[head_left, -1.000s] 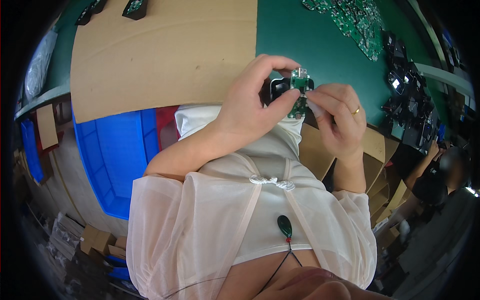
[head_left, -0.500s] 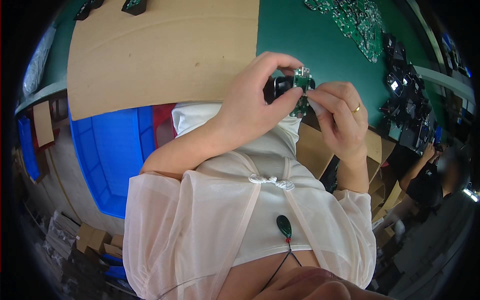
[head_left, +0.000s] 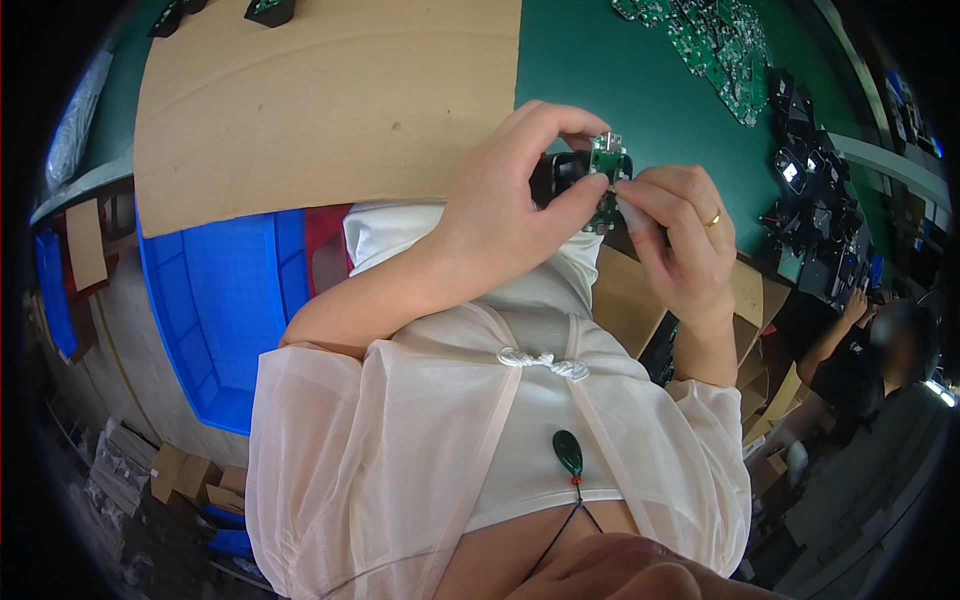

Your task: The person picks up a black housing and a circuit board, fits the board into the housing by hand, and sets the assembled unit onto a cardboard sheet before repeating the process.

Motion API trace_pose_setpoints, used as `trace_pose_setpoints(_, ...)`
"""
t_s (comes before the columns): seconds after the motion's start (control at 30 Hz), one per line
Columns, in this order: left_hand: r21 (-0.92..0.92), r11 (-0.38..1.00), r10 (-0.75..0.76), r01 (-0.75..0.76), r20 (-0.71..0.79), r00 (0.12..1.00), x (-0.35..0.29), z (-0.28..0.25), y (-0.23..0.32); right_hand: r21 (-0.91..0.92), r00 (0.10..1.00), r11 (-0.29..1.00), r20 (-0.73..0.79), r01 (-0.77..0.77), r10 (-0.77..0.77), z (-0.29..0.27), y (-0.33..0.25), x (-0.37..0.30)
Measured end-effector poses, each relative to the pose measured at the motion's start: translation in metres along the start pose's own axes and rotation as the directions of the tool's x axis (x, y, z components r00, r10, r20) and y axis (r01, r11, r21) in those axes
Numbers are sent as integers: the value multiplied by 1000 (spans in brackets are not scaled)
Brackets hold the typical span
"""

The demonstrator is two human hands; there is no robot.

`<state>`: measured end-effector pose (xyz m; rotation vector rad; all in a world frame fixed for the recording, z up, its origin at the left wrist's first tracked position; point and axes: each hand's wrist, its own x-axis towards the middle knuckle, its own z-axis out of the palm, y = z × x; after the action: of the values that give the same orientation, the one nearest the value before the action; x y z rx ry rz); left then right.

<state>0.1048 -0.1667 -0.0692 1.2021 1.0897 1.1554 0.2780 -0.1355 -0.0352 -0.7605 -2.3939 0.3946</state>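
A small green circuit board [head_left: 606,156] stands upright against a glossy black plastic housing [head_left: 566,172], both in my left hand [head_left: 510,190]. Its thumb presses on the face of the board while the fingers curl round the housing from behind. A metal connector shows at the board's upper end. My right hand [head_left: 682,225] is closed in a pinch at the board's right edge, thumb and forefinger touching it. Whatever lies between those fingertips is too small to make out.
Brown cardboard [head_left: 330,110] covers the left of the green table [head_left: 640,85]. Loose circuit boards [head_left: 715,50] are heaped at the far right, with black housings [head_left: 815,180] nearer. A blue bin [head_left: 215,310] stands below the table edge. Another person [head_left: 860,360] sits at the right.
Both hands keep almost the same place and grip. The board and housing have barely shifted.
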Motion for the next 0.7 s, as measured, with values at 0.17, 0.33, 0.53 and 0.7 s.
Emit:
trace_pose_setpoints(0.17, -18, 1000, 23, -24, -50, 999, 1, 2, 0, -16, 1000, 1000, 7, 19, -19, 0, 1, -1)
trace_pose_setpoints(0.33, 35, 997, 70, -68, -53, 996, 0, 2, -1, -39, 999, 999, 24, 35, -34, 1, -1, -1)
trace_pose_setpoints(0.53, 37, 996, 85, -83, -45, 995, -2, 2, -5, -44, 1000, 999, 24, 2, -1, 6, -3, -4)
trace_pose_setpoints(0.7, 49, 999, 11, -10, -16, 1000, -4, 0, -4, -23, 1000, 999, -2, -24, 24, 17, -2, -9)
